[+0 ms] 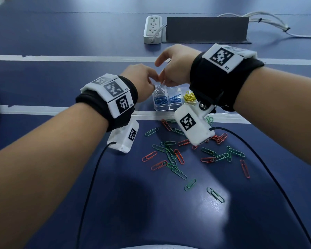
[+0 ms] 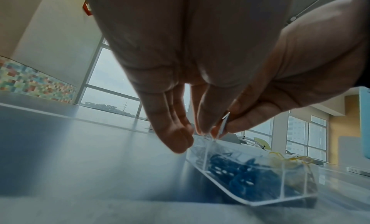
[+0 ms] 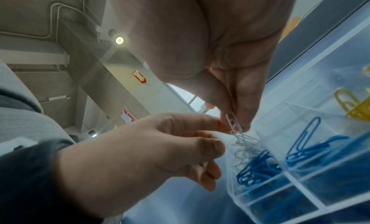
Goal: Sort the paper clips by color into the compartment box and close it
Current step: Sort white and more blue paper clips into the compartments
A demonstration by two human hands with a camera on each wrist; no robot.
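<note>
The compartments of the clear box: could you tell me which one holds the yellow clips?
The right-hand compartment; the two nearer compartments beside it hold blue clips.

The left hand (image 2: pixel 200 61) hangs fingers-down over the far corner of a clear compartment box (image 2: pixel 280 197) on a grey-blue table (image 2: pixel 80 148). Beside it, the right hand (image 2: pixel 300 78) pinches a white paper clip (image 2: pixel 224 123) just above that corner. Blue paper clips (image 2: pixel 240 175) fill the near compartments (yellow paper clips (image 2: pixel 288 158) lie farther right). Large windows (image 2: pixel 112 88) stand behind.
</note>
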